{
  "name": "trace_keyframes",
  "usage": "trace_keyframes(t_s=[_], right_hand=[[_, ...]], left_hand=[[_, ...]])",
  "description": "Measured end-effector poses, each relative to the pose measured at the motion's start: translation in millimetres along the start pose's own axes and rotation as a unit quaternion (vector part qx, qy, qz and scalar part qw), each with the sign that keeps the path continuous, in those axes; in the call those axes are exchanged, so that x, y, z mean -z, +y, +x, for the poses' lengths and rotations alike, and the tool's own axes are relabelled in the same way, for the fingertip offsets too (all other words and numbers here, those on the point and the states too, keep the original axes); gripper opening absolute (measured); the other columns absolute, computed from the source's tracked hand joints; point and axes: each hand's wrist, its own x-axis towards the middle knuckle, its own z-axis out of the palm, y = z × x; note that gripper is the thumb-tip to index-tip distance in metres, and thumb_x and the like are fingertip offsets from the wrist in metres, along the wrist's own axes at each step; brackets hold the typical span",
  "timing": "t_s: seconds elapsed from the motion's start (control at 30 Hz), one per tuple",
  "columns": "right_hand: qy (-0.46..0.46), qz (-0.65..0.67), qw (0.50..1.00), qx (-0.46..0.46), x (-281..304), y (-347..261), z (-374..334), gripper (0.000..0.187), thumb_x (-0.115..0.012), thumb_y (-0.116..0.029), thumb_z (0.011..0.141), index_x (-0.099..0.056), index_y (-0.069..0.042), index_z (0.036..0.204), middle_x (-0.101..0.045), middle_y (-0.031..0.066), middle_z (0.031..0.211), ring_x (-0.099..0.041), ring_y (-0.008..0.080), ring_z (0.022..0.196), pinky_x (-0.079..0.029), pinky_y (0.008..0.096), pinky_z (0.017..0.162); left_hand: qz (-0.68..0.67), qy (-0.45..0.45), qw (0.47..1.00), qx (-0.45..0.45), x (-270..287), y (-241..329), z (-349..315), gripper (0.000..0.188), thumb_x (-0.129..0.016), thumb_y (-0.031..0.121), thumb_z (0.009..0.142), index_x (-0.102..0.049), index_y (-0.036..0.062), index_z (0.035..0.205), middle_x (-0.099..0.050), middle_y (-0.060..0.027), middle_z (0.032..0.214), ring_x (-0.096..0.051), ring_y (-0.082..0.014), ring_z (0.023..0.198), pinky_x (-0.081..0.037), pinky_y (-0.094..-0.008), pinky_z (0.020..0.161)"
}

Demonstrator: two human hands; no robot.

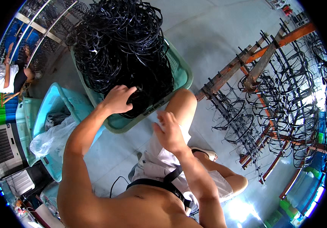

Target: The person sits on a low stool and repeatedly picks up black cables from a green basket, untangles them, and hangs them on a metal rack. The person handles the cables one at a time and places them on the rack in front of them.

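The tangled heap of thin, glossy black loops [121, 41] sits in the green basket [184, 74], rising above its rim in front of the person. The left hand [117, 100] is at the near side of the heap, thumb and fingers spread; whether it grips a loop, I cannot tell. The right hand [170, 135] appears empty, its fingers loosely bent above the bare knee [183, 101]. Because the loops look interlocked, good handling likely means pinching one near its outer edge, easing it free slowly and using the right hand to hold back neighbours, rather than tugging.
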Motion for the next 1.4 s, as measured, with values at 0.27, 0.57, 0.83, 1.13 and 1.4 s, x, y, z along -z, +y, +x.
trace_keyframes(t_s=[0.27, 0.57, 0.83, 1.13, 1.4], right_hand=[[0.076, 0.314, 0.94, -0.114, -79.9, 14.2, 62.1, 0.046, -0.062, -0.005, 0.08, -0.037, 0.0, 0.118, -0.051, 0.0134, 0.1, -0.054, 0.0209, 0.095, -0.046, 0.0334, 0.082], [-0.014, 0.453, 0.883, -0.124, -31.5, 13.4, 71.1, 0.047, -0.059, -0.002, 0.075, -0.041, 0.001, 0.118, -0.047, 0.0101, 0.104, -0.05, 0.0214, 0.096, -0.045, 0.0341, 0.083], [-0.025, -0.068, 0.987, 0.143, 13.7, 19.4, 65.5, 0.052, -0.057, -0.002, 0.07, -0.048, -0.003, 0.12, -0.052, 0.0174, 0.107, -0.053, 0.0368, 0.097, -0.043, 0.0422, 0.089], [-0.142, 0.168, 0.976, -0.006, 8.8, 24.0, 58.9, 0.052, -0.07, -0.031, 0.083, -0.05, -0.004, 0.123, -0.058, 0.0083, 0.087, -0.055, 0.0172, 0.08, -0.045, 0.0294, 0.072], [-0.052, 0.674, 0.717, -0.17, 55.0, 38.9, 61.3, 0.027, -0.055, -0.029, 0.094, -0.058, -0.003, 0.09, -0.058, 0.005, 0.073, -0.053, 0.015, 0.063, -0.045, 0.029, 0.057]], left_hand=[[-0.24, 0.138, 0.953, 0.125, 55.9, 31.6, -42.8, 0.051, -0.064, 0.013, 0.072, -0.051, 0.0, 0.119, -0.064, -0.0167, 0.09, -0.065, -0.0267, 0.081, -0.05, -0.0349, 0.073], [-0.109, 0.236, 0.965, 0.031, 24.3, 69.8, -51.7, 0.064, -0.077, 0.01, 0.065, -0.046, 0.0017, 0.12, -0.063, -0.0175, 0.09, -0.06, -0.0359, 0.081, -0.048, -0.0438, 0.071], [-0.333, 0.157, 0.923, 0.113, 29.3, 77.1, -43.7, 0.049, -0.07, 0.001, 0.074, -0.049, 0.0051, 0.118, -0.066, -0.0109, 0.086, -0.066, -0.0147, 0.076, -0.052, -0.0288, 0.066], [-0.268, 0.277, 0.905, 0.178, 6.1, 62.2, -17.1, 0.046, -0.073, 0.006, 0.075, -0.054, 0.0038, 0.118, -0.067, -0.0105, 0.092, -0.063, -0.0157, 0.077, -0.051, -0.0291, 0.068], [-0.38, 0.134, 0.895, 0.19, 17.6, -7.5, -20.6, 0.039, -0.07, 0.01, 0.081, -0.056, 0.0011, 0.116, -0.054, 0.0018, 0.073, -0.05, -0.0066, 0.061, -0.043, -0.0225, 0.051]])
